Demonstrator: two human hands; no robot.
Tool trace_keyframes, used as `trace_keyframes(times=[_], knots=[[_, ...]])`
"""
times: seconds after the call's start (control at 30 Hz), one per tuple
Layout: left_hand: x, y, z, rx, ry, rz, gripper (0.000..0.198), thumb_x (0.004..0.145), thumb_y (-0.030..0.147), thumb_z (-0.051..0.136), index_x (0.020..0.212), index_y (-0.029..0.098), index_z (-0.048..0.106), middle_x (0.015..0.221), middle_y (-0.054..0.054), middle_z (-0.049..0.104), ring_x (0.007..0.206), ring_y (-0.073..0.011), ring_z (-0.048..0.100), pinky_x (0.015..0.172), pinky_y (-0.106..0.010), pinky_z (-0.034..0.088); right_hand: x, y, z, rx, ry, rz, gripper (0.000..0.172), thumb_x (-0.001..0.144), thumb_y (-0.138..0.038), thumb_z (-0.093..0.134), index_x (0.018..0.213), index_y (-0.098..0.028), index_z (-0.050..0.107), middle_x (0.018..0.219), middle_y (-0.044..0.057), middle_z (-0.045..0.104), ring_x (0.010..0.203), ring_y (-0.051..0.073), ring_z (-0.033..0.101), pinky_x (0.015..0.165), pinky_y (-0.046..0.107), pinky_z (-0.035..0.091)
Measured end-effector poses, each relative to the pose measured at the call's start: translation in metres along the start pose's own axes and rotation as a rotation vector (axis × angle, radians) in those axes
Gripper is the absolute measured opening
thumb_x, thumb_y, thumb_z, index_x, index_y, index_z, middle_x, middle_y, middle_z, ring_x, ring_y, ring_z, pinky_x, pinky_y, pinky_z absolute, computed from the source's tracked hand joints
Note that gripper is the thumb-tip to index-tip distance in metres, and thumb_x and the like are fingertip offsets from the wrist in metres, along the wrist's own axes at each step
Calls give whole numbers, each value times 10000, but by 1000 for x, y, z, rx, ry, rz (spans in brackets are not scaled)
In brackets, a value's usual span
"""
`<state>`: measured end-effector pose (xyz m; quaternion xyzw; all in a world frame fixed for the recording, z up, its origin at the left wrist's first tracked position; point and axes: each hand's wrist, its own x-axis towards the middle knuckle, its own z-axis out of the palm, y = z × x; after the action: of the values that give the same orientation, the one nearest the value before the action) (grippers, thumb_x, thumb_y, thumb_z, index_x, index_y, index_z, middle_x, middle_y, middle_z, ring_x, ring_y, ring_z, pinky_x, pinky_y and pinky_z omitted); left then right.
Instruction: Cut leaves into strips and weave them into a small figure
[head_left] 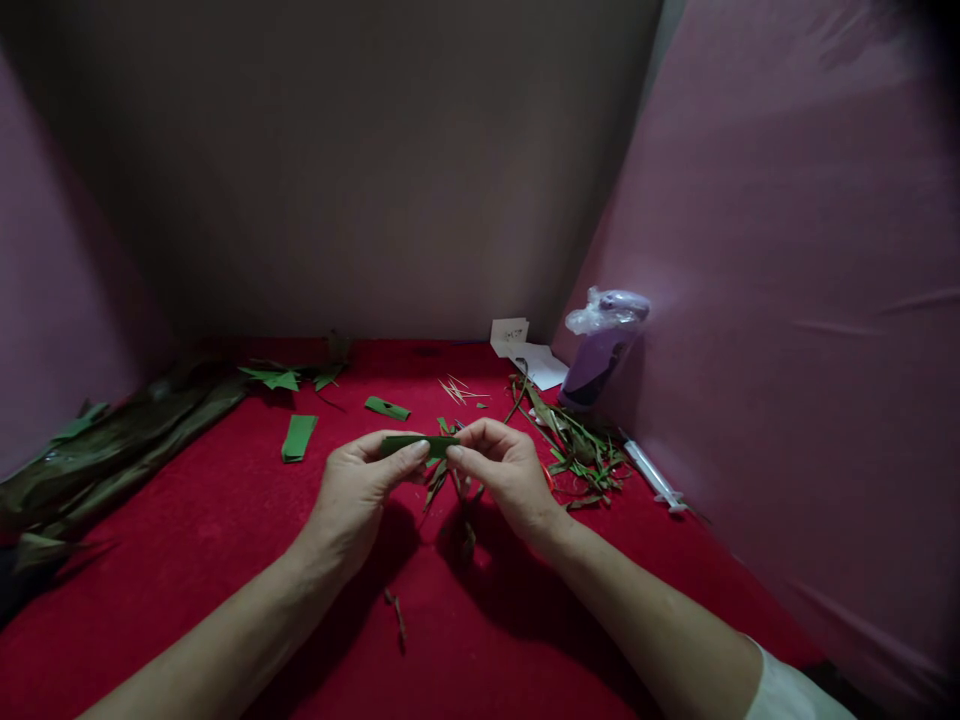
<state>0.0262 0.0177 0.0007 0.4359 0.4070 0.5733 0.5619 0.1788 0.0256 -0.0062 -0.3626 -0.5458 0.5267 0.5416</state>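
Observation:
Between my two hands a green leaf strip point(401, 445) is held level above the red cloth. My left hand point(367, 475) pinches its left part, thumb on the near side. At the strip's right end, the thumb and fingers of my right hand point(510, 470) are closed on it. Dry leaf scraps point(436, 485) and a dark stem lie below and between the hands, partly hidden by them. Beyond my left hand rest a small rolled leaf piece point(387, 408) and a flat cut leaf rectangle point(299, 438).
Long dark leaves point(150, 430) line the left side. Thin sticks point(459, 390) and white papers point(540, 365) lie toward the back. A pile of leaf trimmings point(581, 440), a purple bottle point(600, 355) and a syringe point(652, 475) are at right, beside the pink wall point(787, 330).

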Motion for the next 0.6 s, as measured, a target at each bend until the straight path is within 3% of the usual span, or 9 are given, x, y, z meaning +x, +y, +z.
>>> trace_keyframes(times=[0.27,0.6], knots=[[4,11,-9,170,-140,16,71,681,209,700,724,152,695,621,-14,665,576,-114,575,576,-221,461,3,-3,-5,64,35,-19,68,637,-189,675,641,-172,609,539,-43,553,463,70,459,456,209,354],[3,13,-7,115,-140,-10,71,670,159,682,740,168,692,603,-17,687,558,-128,608,579,-239,480,3,-3,-5,73,38,-51,44,637,-182,659,630,-190,617,526,-49,550,461,75,458,457,210,371]])
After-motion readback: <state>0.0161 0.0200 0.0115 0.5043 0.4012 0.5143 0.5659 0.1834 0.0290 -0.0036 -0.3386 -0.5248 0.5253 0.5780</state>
